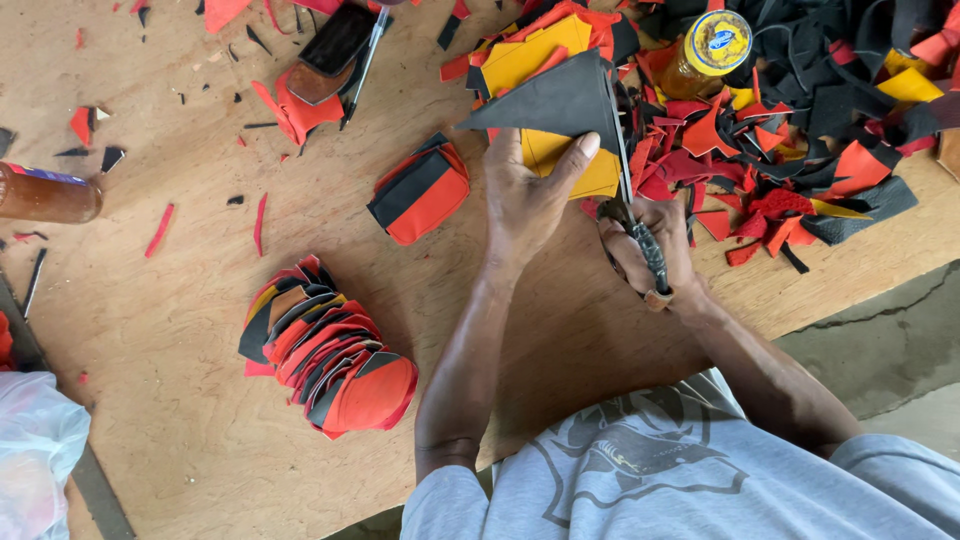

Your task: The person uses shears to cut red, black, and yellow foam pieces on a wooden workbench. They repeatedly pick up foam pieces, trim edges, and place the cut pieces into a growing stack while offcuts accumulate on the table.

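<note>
Cut stack (325,345) lies left of scrap heap (800,120).

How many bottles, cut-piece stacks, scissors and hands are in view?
Amber bottles: 2 – yellow-capped one, one at left edge
Stacks of red-and-black cut pieces: 2 – large, small
Metal scissors: 1
Hands: 2 – left, right
Total: 7

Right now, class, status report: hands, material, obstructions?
Left hand grips black piece over yellow sheet. Right hand shut on scissors. Scrap pile crowds right.

Left hand (525,195) holds a black sheet (555,100) while right hand (650,245) works scissors (628,190) along its edge.
</note>
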